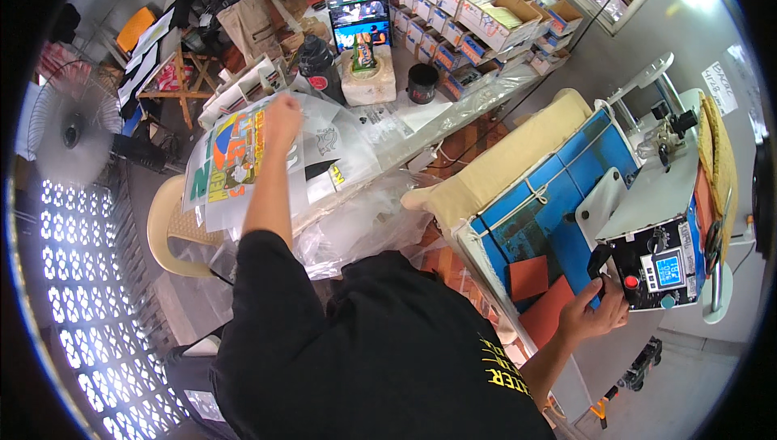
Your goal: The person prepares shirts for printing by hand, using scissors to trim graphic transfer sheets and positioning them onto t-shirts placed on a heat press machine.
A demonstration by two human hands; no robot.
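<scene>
My left hand (pixel 282 123) has its fingers curled at the upper edge of translucent sheets with colourful prints (pixel 236 153) on the long table; what its fingertips hold is hidden. My right hand (pixel 597 307) is closed around a black handle (pixel 598 261) at the heat press, beside its control box (pixel 655 268) with red button and lit display. The press stands over a blue bed (pixel 579 152) with a white cord, a cream pad (pixel 494 169) along one side and orange pads (pixel 528 278) at the near end.
A screen (pixel 360 7) stands on a white block (pixel 368 86) beside a black mug (pixel 422 84). Boxes (pixel 486 15) are stacked behind. A standing fan (pixel 71 128), plastic chair (pixel 170 233) and wooden folding stand (pixel 190 80) are at left. Bunched clear plastic (pixel 364 221) lies beside the table.
</scene>
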